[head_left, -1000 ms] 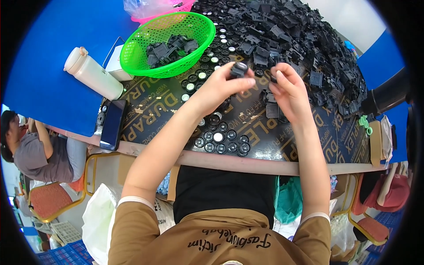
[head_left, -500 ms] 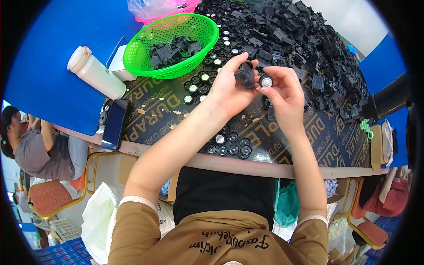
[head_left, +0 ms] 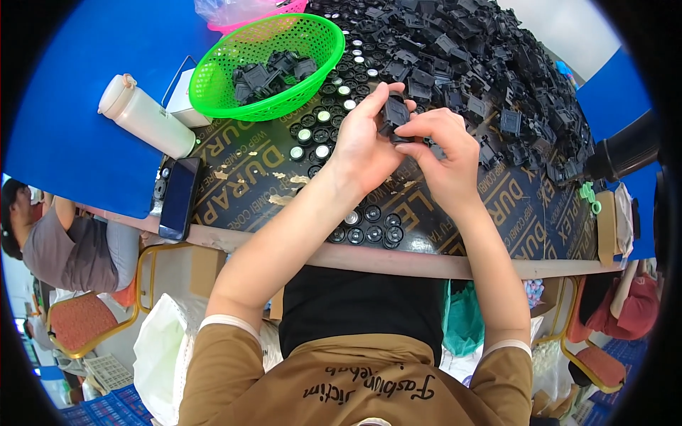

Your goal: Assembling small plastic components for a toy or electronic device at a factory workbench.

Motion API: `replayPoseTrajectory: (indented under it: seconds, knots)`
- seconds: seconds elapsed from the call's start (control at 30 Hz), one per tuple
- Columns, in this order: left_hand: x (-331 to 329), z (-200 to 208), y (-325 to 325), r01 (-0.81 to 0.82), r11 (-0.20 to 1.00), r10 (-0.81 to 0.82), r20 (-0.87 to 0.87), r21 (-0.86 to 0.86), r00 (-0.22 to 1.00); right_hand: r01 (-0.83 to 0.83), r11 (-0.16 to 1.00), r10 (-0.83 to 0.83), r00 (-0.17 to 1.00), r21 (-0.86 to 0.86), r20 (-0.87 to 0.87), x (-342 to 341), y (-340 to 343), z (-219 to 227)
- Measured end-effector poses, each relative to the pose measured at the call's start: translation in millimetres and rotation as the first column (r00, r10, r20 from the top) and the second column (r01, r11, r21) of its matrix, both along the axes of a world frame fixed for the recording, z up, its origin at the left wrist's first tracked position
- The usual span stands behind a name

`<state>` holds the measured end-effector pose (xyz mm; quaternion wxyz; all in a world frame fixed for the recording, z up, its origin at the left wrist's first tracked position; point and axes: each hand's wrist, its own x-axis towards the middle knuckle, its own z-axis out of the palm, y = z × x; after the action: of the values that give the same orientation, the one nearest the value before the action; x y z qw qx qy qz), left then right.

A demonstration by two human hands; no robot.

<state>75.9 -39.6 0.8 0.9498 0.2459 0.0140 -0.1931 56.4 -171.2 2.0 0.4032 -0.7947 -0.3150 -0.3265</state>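
Observation:
Above the table, my left hand (head_left: 366, 138) is closed around a black plastic toy-car chassis (head_left: 395, 113), which it holds tilted upright. My right hand (head_left: 447, 145) pinches at the lower end of this chassis with thumb and forefinger. The small wheel it carried is hidden behind those fingertips. Close to the table's near edge lies a cluster of small black wheels (head_left: 374, 233), one with a silver centre. More wheels (head_left: 323, 135) are spread to the left of my left hand, some with pale centres.
A green basket (head_left: 266, 106) holding black chassis stands at the back left, beside a pink basket (head_left: 259, 15). A large heap of black chassis (head_left: 483, 85) fills the back right. At left are a white bottle (head_left: 145, 117), a white box (head_left: 186, 99) and a phone (head_left: 180, 199).
My right hand has moved left, bringing the small wheel against the chassis, where it is now out of sight. My left hand still holds the chassis, turned slightly.

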Motion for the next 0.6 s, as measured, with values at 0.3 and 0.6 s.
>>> replayPoseTrajectory:
  seconds: [0.3,0.6]
  knots:
    - [-7,-6,-8,-0.281,0.949,0.243,0.240,0.140,0.940,0.138,0.988,-0.139,0.990,-0.072,-0.012,0,8,-6]
    - [-19,-7,-19,-0.482,0.844,0.410,0.296,0.237,0.863,0.045,0.999,-0.044,0.992,0.007,-0.119,1,9,-11]
